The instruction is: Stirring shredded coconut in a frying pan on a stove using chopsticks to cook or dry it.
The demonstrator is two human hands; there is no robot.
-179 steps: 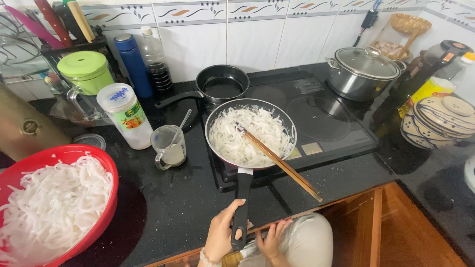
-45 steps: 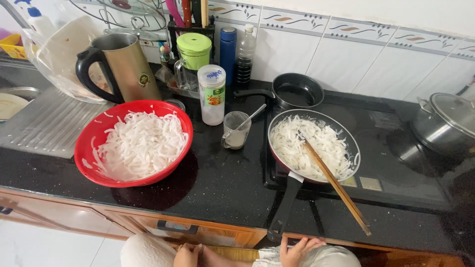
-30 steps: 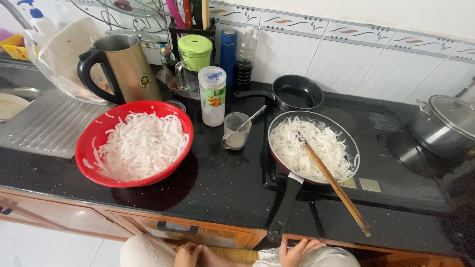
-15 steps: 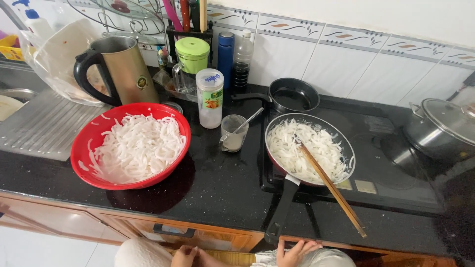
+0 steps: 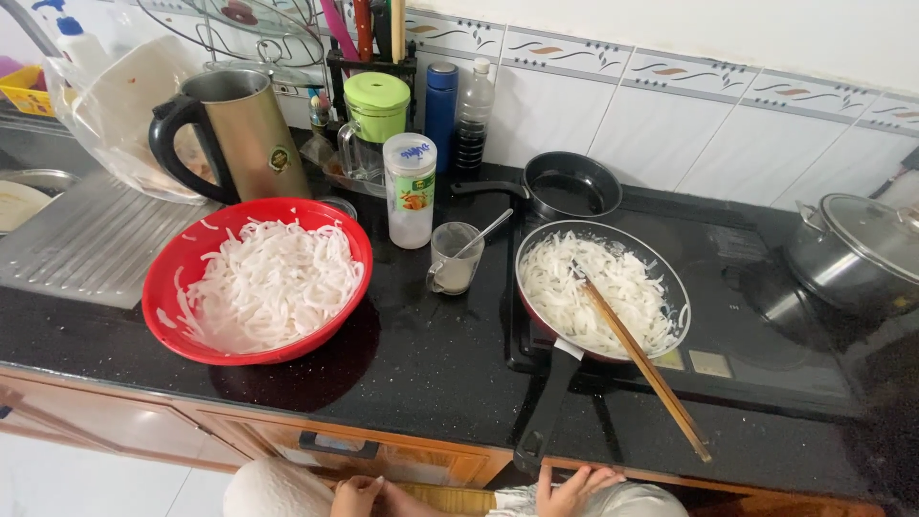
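Head view, round metal frying pan [image 5: 601, 295], wooden chopsticks [image 5: 643, 369]

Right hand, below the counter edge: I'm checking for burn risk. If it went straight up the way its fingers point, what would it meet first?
Probably the black handle of the noodle-filled frying pan; the right hand sits just beneath its tip, though depth is unclear.

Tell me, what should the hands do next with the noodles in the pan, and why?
Probably the right hand should reach up for the chopsticks and stir. Both hands, the left hand too, are empty below the counter edge. The chopsticks lie unheld across the frying pan, where pale noodles sit in a heap on the cooktop.
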